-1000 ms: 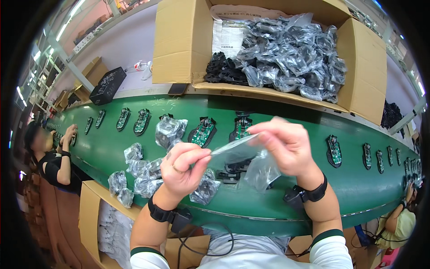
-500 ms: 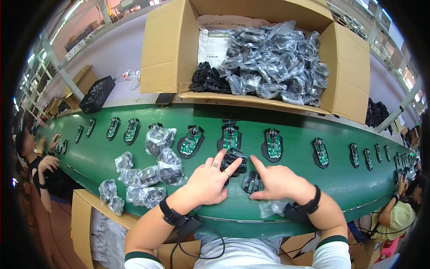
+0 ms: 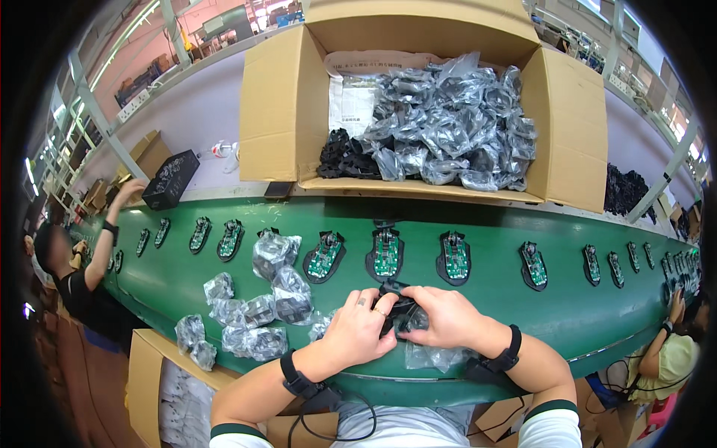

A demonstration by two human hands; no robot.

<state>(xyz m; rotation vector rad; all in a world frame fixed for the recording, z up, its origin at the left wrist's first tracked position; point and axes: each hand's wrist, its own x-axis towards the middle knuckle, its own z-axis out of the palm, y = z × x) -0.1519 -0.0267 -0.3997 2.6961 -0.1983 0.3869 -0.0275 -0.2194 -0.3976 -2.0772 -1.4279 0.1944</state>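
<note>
Close together in front of me, my left hand and my right hand both have their fingers closed on a black plastic part. Its lower portion is hidden behind the fingers, along with anything beneath it. A crumpled clear plastic bag lies on the green belt under my right hand. Just beyond my hands is a computer mouse base with a green circuit board. Similar bases, such as a mouse base to its right, lie in a row along the belt.
Bagged black parts lie in a cluster left of my hands. Past the belt stands a large cardboard box filled with more bagged parts. Another carton is at the lower left. Co-workers are at both ends, one reaching toward a black bin.
My right hand has come in beside the left, and both now grip the black part nearer to me. The left co-worker's arm has risen toward the black bin. The view has tilted slightly.
</note>
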